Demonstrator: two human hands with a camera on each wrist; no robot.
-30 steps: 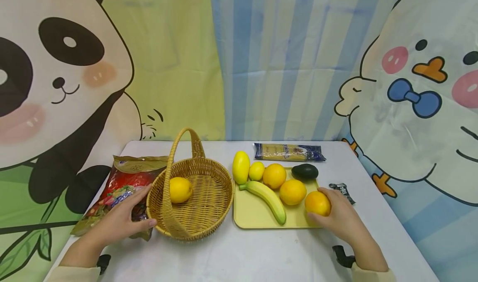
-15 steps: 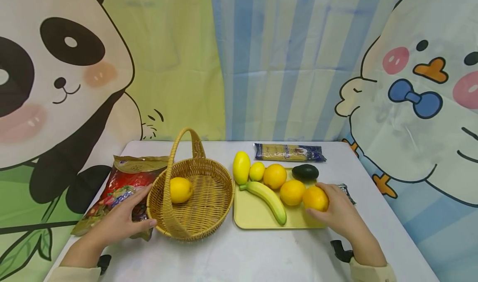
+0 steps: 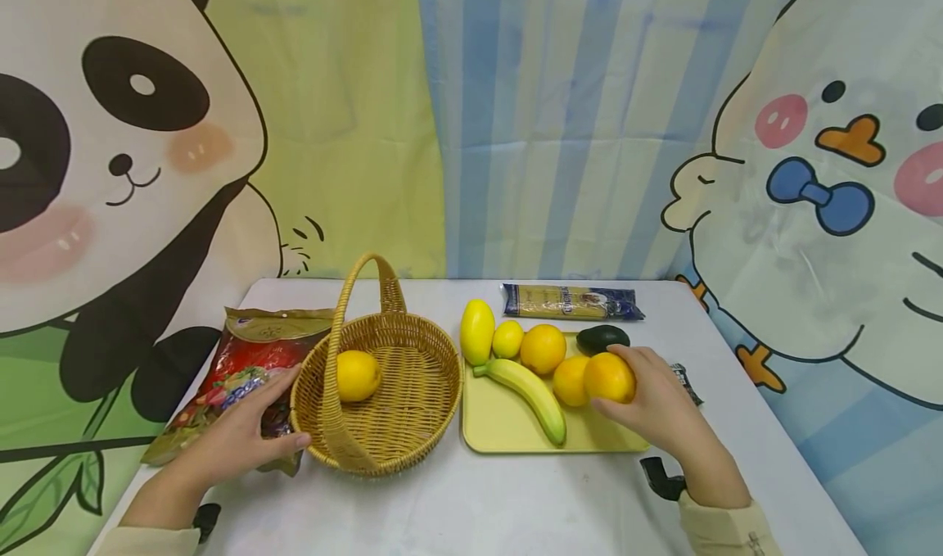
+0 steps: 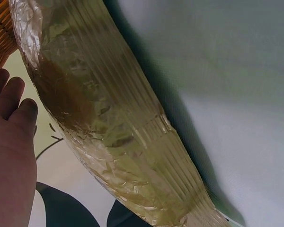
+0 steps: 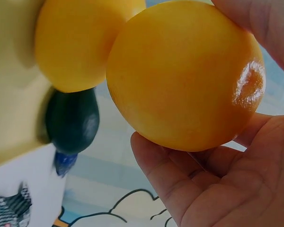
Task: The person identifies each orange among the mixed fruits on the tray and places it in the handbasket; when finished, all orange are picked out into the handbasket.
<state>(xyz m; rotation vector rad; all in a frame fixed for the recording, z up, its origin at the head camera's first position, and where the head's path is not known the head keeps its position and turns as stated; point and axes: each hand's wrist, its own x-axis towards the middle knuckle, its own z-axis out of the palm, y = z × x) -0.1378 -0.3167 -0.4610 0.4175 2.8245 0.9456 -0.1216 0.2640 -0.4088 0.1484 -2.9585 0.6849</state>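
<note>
The right hand [image 3: 659, 396] grips an orange [image 3: 607, 377], thumb on one side and fingers curled round the other. The orange is over the right part of a yellow tray [image 3: 494, 429]; in the head view it overlaps a second orange [image 3: 570, 381], and whether the two touch cannot be told. The left hand [image 3: 232, 437] holds nothing, its fingers loosely extended along the near left side of a wicker basket [image 3: 416, 392], with the thumb tip at the basket's wall; firm contact cannot be made out.

The basket stands upright, its tall handle arching over it, with one round yellow fruit [image 3: 358, 376] inside toward the left. Left of the basket and partly behind the left hand lies a red and gold bag [image 3: 250, 351], whose crimped gold edge fills much of the left wrist view.

On the tray, a banana [image 3: 526, 392] with a green stem end curves toward the front. Behind it, from left to right, are an elongated yellow fruit [image 3: 477, 332] at the far left corner, a lemon [image 3: 507, 340], a third orange [image 3: 543, 349] and a dark green avocado [image 3: 602, 339].

Beyond the tray, a gold and blue packet [image 3: 573, 302] lies lengthwise on the white table [image 3: 471, 507]. A small black and white packet [image 3: 688, 382] lies right of the tray, partly hidden by the right hand. Behind the table hangs a cartoon backdrop [image 3: 501, 130] with a panda on the left.
</note>
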